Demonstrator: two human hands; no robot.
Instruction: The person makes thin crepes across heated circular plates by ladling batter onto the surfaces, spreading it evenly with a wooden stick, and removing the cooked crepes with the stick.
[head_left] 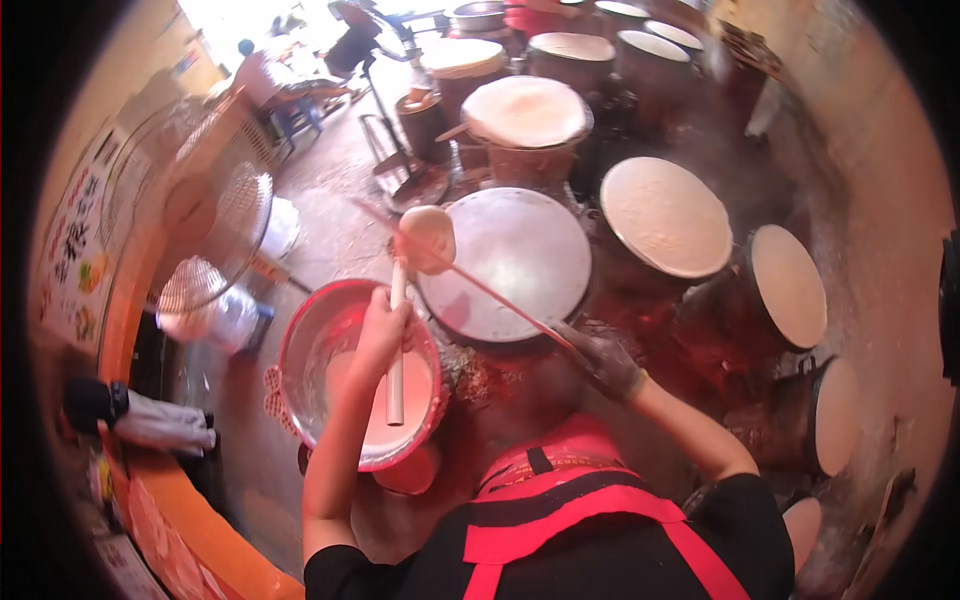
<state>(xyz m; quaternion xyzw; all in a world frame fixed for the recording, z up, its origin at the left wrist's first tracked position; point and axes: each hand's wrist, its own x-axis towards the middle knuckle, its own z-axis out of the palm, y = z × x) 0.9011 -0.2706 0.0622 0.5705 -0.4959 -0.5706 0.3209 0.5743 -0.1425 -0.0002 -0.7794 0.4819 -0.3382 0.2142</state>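
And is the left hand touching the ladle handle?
Touching. The head view shows the left hand closed around the ladle handle, which shows above and below.

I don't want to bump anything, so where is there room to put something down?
Bare floor lies beyond the red tub, right of the fan. The grey round plate is bare too, but the ladle and stick cross in front. The right side is crowded with pale round tops.

Left grip (pixel 383 322) holds ladle (pixel 395 372), basin (pixel 303 345) below; gloved right grip (pixel 604 365) holds stick (pixel 488 288).
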